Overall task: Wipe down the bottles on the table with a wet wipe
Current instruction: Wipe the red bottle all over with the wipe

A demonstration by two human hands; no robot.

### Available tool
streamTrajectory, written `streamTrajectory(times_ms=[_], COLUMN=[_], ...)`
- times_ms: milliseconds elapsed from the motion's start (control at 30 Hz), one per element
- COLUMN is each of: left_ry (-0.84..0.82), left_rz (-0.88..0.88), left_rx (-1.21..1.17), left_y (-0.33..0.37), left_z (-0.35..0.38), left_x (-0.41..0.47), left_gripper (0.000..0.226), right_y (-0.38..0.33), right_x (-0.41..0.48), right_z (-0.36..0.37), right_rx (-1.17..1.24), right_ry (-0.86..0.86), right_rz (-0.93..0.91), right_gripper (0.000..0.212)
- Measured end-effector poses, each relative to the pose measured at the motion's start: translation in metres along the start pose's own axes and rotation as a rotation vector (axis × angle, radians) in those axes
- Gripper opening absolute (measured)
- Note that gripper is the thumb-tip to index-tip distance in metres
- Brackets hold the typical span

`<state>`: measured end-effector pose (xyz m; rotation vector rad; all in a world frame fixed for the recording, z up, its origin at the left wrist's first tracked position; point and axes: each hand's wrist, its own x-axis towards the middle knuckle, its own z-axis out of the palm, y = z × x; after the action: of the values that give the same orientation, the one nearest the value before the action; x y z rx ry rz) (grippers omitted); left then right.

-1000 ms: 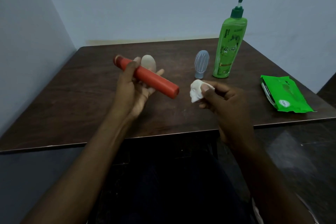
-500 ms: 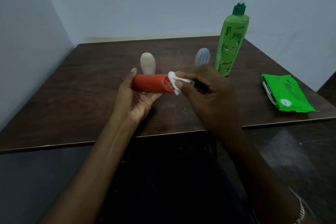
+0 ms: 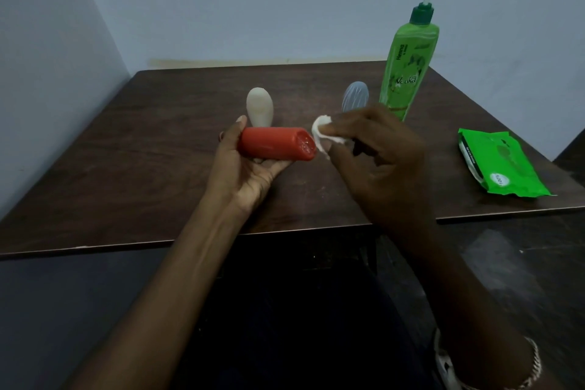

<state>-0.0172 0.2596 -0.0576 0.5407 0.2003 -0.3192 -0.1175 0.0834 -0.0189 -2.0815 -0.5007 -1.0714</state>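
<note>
I have just one camera, worn on the person's head. It looks forward and down over the near edge of the counter (image 3: 158, 187), close to both arms. The wide view reaches the far wall (image 3: 285, 3) and the corner.

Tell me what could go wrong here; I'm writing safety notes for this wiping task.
The left hand holds the red bottle loosely on open fingers above the table; a push from the wet wipe in the right hand could slip it loose. The right hand might also topple the tall green pump bottle close behind.
</note>
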Motion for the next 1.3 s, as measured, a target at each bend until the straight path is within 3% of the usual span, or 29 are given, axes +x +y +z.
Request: streamTrajectory(times_ms=[200, 367, 433, 500, 567, 700, 800, 900, 1067, 1200, 1300], left_ry=[-0.023, 0.040, 0.037, 0.037, 0.041, 0.049, 0.055, 0.023, 0.045, 0.031, 0.028], left_rz=[-0.001, 0.034, 0.040, 0.046, 0.054, 0.044, 0.033, 0.008, 0.023, 0.036, 0.023], left_rx=[0.006, 0.030, 0.022, 0.017, 0.020, 0.020, 0.013, 0.002, 0.012, 0.027, 0.029], left_y=[-0.007, -0.010, -0.011, -0.011, -0.011, -0.012, -0.012, -0.012, -0.010, -0.008, -0.010], left_z=[0.004, 0.005, 0.005, 0.006, 0.007, 0.004, 0.000, -0.001, -0.001, 0.002, 0.004], left_x=[0.001, 0.001, 0.003, 0.004, 0.005, 0.006, 0.008, 0.009, 0.006, 0.007, 0.006], left_gripper=[0.060, 0.057, 0.057, 0.056, 0.054, 0.055, 0.058, 0.063, 0.057, 0.056, 0.058], right_y=[0.008, 0.006, 0.006, 0.004, 0.002, 0.001, 0.006, 0.012, 0.023, 0.019, 0.012], right_x=[0.006, -0.011, -0.019, -0.029, -0.033, -0.022, -0.016, -0.022, -0.026, -0.021, -0.012], right_z=[0.014, 0.016, 0.018, 0.021, 0.020, 0.007, 0.008, 0.018, 0.015, 0.008, 0.006], right_rx=[-0.123, -0.085, -0.079, -0.012, 0.042, 0.011, -0.094, -0.184, -0.229, -0.147, -0.103], right_ry=[-0.115, -0.035, -0.083, -0.138, -0.085, 0.093, 0.019, -0.076, -0.106, -0.022, 0.027], right_rz=[-0.034, 0.275, 0.398, 0.452, 0.477, 0.308, 0.068, -0.052, -0.046, 0.046, -0.001], right_gripper=[0.027, 0.021, 0.012, 0.009, 0.011, 0.019, 0.025, 0.026, 0.018, 0.017, 0.018])
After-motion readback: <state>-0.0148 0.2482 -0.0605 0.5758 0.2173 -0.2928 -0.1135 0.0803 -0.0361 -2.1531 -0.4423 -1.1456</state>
